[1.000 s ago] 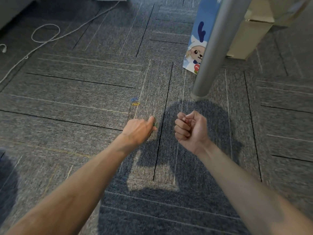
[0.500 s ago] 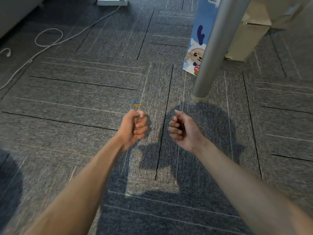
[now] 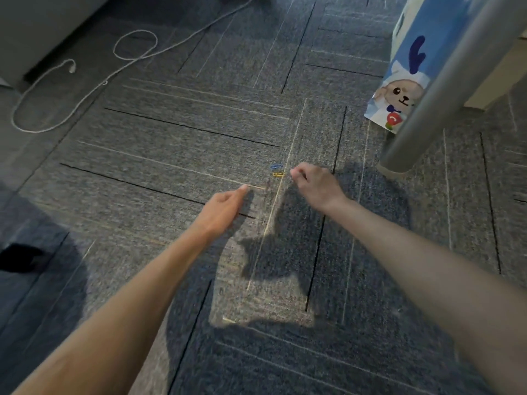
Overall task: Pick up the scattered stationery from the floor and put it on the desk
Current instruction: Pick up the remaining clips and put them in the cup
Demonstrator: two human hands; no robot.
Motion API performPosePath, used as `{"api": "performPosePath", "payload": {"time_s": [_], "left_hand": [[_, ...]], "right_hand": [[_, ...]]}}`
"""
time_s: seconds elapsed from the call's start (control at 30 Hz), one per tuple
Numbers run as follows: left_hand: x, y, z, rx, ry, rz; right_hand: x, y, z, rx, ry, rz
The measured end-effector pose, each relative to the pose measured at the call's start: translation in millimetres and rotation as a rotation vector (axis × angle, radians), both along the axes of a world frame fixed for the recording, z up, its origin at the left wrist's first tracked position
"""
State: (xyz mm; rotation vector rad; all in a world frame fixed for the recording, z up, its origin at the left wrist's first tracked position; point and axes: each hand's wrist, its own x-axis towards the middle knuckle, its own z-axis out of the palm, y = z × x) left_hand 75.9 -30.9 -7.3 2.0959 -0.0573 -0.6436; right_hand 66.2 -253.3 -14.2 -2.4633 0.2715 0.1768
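Two paper clips are lying on the carpet floor, a blue paper clip and a yellow paper clip, right next to each other, blue one farther from the person. They sit beside a pale seam line in the carpet, out in the open floor and not near any wall.

The right hand is down low just to the right of them. Its fingers are curled, and its fingertips are bunched together just beside the yellow clip, not clearly touching it. It's a bit blurry, so I honestly can't tell if that grip has anything in it.

The left hand is a little nearer the person and off to the left of the clips, clear of them. We see the back of it with the thumb sticking out toward the clips and the fingers tucked under, out of sight. So I can't tell for that grip either.

Both forearms are bare and throw a big shadow on the carpet under the hands.

Further out, a grey metal leg stands on the floor to the right. Just behind it is a blue bag with a cartoon sheep on it. A white cable loops across the floor on the far left, well away from the clips.
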Motion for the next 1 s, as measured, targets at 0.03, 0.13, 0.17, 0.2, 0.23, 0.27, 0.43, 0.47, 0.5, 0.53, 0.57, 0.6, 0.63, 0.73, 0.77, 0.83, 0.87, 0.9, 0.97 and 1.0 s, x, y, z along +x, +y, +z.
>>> {"api": "performPosePath", "payload": {"time_s": [0.03, 0.13, 0.17, 0.2, 0.23, 0.27, 0.43, 0.47, 0.5, 0.53, 0.57, 0.6, 0.63, 0.73, 0.77, 0.83, 0.87, 0.9, 0.97, 1.0], "left_hand": [[4.3, 1.4, 0.3, 0.054, -0.056, -0.019], [17.3, 1.9, -1.2, 0.257, -0.267, -0.121], [19.8, 0.8, -3.0, 0.326, -0.330, -0.192], [20.7, -1.3, -4.0, 0.383, -0.387, -0.271], [19.9, -4.0, -5.1, 0.428, -0.430, -0.343], [18.9, -7.6, -6.9, 0.464, -0.462, -0.399], [20.8, -29.7, -14.7, 0.549, -0.467, -0.461], [21.3, -34.1, -16.4, 0.566, -0.468, -0.456], [21.5, -38.5, -18.9, 0.577, -0.478, -0.454], [21.3, -43.1, -20.9, 0.582, -0.491, -0.453], [21.3, -47.5, -21.7, 0.591, -0.501, -0.450], [21.4, -51.0, -21.6, 0.607, -0.503, -0.445], [22.0, -54.0, -21.7, 0.629, -0.499, -0.440], [23.9, -60.3, -21.2, 0.669, -0.486, -0.444], [24.7, -62.2, -21.7, 0.664, -0.467, -0.449], [26.6, -67.0, -19.7, 0.643, -0.381, -0.450], [27.6, -69.0, -17.9, 0.631, -0.320, -0.447], [28.1, -71.0, -15.5, 0.613, -0.261, -0.444], [29.3, -72.2, -11.9, 0.499, -0.131, -0.415], [28.6, -70.5, -9.9, 0.371, -0.036, -0.382]], "right_hand": [[7.2, 0.3, -3.8, -0.080, 0.002, 0.074], [19.6, 2.3, -10.2, -0.251, 0.018, 0.242], [22.7, 3.2, -12.1, -0.275, 0.003, 0.274], [25.6, 4.2, -13.4, -0.285, -0.006, 0.295], [29.0, 4.7, -14.8, -0.293, -0.009, 0.307], [31.8, 5.4, -15.3, -0.295, 0.000, 0.308], [45.6, 5.3, -8.6, -0.219, 0.138, 0.273], [47.1, 4.6, -7.8, -0.198, 0.174, 0.260], [47.8, 3.5, -7.4, -0.143, 0.201, 0.241], [46.4, 2.6, -5.6, -0.037, 0.210, 0.210], [43.9, 1.3, -2.8, 0.121, 0.201, 0.161], [39.4, 0.3, 0.2, 0.318, 0.181, 0.093], [33.1, -1.0, 4.0, 0.538, 0.164, 0.022], [5.5, -4.9, 11.4, 1.161, 0.141, -0.092], [-4.0, -5.8, 11.4, 1.322, 0.131, -0.123], [-19.0, -6.6, 9.9, 1.582, 0.110, -0.200], [-25.2, -6.4, 9.2, 1.672, 0.104, -0.229], [-29.5, -6.1, 8.4, 1.725, 0.094, -0.245], [-34.9, -5.9, 7.5, 1.745, 0.080, -0.260], [-36.6, -6.8, 6.9, 1.726, 0.083, -0.269]]}}
